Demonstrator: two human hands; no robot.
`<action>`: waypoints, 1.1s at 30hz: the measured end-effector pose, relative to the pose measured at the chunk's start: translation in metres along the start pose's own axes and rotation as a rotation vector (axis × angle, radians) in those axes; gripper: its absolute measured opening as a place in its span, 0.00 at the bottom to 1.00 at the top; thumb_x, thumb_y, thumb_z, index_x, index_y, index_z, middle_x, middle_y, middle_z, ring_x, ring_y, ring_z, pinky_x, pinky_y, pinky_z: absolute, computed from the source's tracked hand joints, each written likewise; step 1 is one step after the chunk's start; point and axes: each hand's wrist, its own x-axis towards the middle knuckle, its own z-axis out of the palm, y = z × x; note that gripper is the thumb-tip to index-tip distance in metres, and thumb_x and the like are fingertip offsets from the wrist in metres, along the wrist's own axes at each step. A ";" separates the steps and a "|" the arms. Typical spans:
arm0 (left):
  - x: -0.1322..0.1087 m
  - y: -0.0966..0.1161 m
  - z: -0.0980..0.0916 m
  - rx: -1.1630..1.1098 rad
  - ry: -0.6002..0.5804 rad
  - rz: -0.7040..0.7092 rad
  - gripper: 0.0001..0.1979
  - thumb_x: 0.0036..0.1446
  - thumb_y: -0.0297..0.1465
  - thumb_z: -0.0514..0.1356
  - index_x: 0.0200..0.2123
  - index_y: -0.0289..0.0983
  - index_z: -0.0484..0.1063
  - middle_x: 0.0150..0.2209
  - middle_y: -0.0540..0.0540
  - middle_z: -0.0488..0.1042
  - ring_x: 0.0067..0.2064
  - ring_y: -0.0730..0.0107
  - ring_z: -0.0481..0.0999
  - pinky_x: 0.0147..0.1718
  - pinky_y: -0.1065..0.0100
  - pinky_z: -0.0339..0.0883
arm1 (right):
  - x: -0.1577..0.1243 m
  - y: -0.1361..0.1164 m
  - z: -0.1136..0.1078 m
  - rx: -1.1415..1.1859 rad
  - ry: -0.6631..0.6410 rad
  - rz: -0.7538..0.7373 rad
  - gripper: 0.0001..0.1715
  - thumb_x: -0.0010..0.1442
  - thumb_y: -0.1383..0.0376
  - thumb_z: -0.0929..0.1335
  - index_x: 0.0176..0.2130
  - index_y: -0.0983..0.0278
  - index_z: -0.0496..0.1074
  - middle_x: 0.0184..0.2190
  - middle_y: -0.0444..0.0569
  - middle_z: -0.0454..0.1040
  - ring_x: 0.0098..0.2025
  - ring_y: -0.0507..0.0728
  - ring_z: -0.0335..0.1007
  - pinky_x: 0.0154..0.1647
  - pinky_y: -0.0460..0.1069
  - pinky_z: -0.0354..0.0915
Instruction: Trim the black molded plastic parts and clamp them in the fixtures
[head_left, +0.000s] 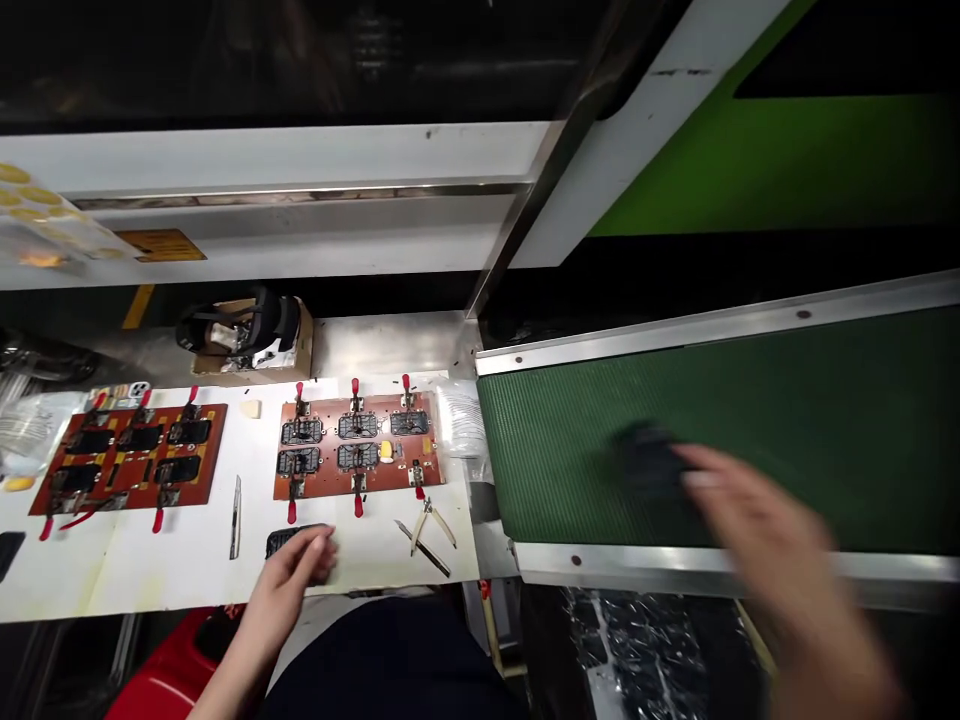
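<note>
Head view, black ribbed part (pixel 288 541), left hand (pixel 300 562)

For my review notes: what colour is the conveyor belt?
The conveyor belt is dark green, finely ribbed; head view shows it best.

Right hand (pixel 765 540) above green belt (pixel 787 400), blurred dark part (pixel 649 460) just ahead of its fingers, steel rail (pixel 570 560) crossing beneath its wrist, left hand (pixel 296 565) below clamped fixture (pixel 356 450), open white sheet (pixel 367 560) between it and pliers (pixel 426 530), knife (pixel 236 517) to its left
</note>
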 end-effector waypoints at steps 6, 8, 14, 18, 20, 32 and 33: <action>-0.019 0.087 0.069 -0.238 -0.408 -0.003 0.27 0.60 0.47 0.61 0.59 0.40 0.71 0.52 0.40 0.78 0.48 0.55 0.78 0.51 0.57 0.70 | -0.041 -0.043 0.078 0.147 -0.111 -0.014 0.21 0.64 0.51 0.67 0.46 0.63 0.78 0.36 0.49 0.79 0.41 0.57 0.74 0.45 0.50 0.67; -0.022 0.093 0.064 -0.215 -0.390 0.029 0.25 0.60 0.45 0.61 0.57 0.41 0.73 0.52 0.42 0.78 0.52 0.54 0.76 0.54 0.57 0.67 | -0.047 -0.060 0.103 0.203 -0.161 -0.022 0.20 0.65 0.52 0.67 0.47 0.62 0.78 0.37 0.48 0.79 0.42 0.57 0.74 0.45 0.50 0.67; -0.012 0.097 0.045 -0.160 -0.324 0.052 0.23 0.62 0.44 0.60 0.58 0.43 0.72 0.54 0.44 0.77 0.57 0.55 0.72 0.61 0.56 0.59 | -0.042 -0.084 0.132 0.270 -0.235 0.021 0.18 0.69 0.55 0.64 0.48 0.61 0.77 0.36 0.46 0.78 0.39 0.54 0.72 0.42 0.47 0.66; 0.005 0.093 0.047 -0.220 -0.330 0.053 0.25 0.62 0.44 0.59 0.59 0.41 0.70 0.53 0.43 0.77 0.53 0.56 0.76 0.56 0.57 0.66 | -0.031 -0.071 0.134 0.320 -0.263 0.035 0.20 0.66 0.53 0.66 0.50 0.62 0.74 0.40 0.47 0.77 0.42 0.56 0.73 0.44 0.49 0.68; 0.021 0.083 0.048 -0.206 -0.319 0.056 0.27 0.62 0.46 0.58 0.60 0.39 0.67 0.51 0.40 0.78 0.48 0.57 0.79 0.50 0.57 0.71 | -0.021 -0.049 0.136 0.315 -0.247 0.111 0.22 0.65 0.52 0.67 0.51 0.63 0.73 0.42 0.49 0.78 0.43 0.57 0.74 0.43 0.49 0.69; 0.177 0.031 0.065 0.750 -0.087 0.511 0.18 0.58 0.29 0.59 0.53 0.40 0.71 0.52 0.40 0.73 0.55 0.53 0.71 0.56 0.55 0.62 | 0.086 0.065 0.165 -0.485 0.099 0.544 0.13 0.63 0.60 0.68 0.45 0.65 0.74 0.39 0.56 0.79 0.43 0.61 0.74 0.41 0.50 0.63; 0.184 0.031 0.071 0.804 -0.113 0.544 0.21 0.56 0.28 0.60 0.54 0.40 0.70 0.53 0.40 0.72 0.56 0.52 0.69 0.57 0.55 0.61 | 0.089 0.067 0.170 -0.521 0.083 0.556 0.14 0.63 0.60 0.68 0.46 0.65 0.74 0.41 0.57 0.79 0.44 0.62 0.74 0.42 0.50 0.63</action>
